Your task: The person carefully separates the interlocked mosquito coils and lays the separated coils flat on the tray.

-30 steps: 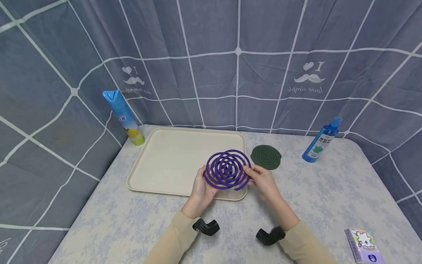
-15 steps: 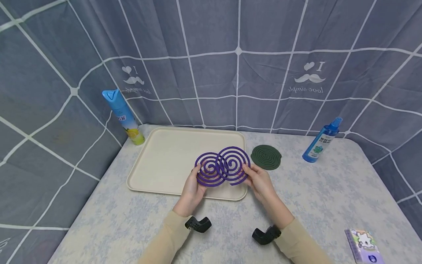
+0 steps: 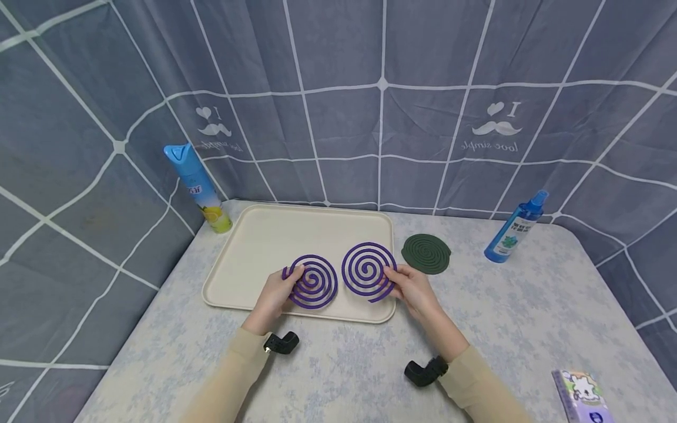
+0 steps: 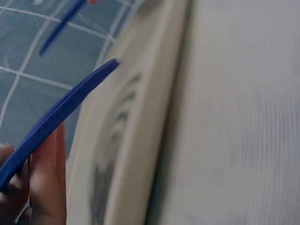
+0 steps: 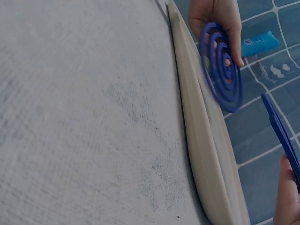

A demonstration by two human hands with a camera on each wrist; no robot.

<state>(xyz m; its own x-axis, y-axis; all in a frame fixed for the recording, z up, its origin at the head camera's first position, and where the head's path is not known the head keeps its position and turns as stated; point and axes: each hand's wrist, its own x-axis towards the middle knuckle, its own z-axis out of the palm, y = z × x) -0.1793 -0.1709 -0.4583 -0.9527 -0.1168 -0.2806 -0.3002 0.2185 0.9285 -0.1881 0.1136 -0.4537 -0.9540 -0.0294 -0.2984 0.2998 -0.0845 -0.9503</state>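
Two flat purple mosquito coils are apart, held over the near right part of the cream tray (image 3: 285,229). My left hand (image 3: 274,295) pinches the left coil (image 3: 314,282) at its outer left side. By its right edge, my right hand (image 3: 416,289) holds the right coil (image 3: 367,271) between thumb and fingers. Seen nearly edge-on in the left wrist view, the left coil (image 4: 61,110) casts a ringed shadow on the tray. In the right wrist view the left coil (image 5: 219,68) faces the camera, while the right coil (image 5: 281,131) is edge-on.
A dark green mosquito coil (image 3: 426,254) lies on the table (image 3: 338,376) right of the tray. A blue and yellow spray can (image 3: 198,188) stands at the back left, and a blue spray bottle (image 3: 516,227) at the back right. A small purple box (image 3: 583,396) lies front right.
The two coils, overlapping one second ago, have come apart. My left hand has moved left with one coil, and my right hand stays in nearly the same place with the other.
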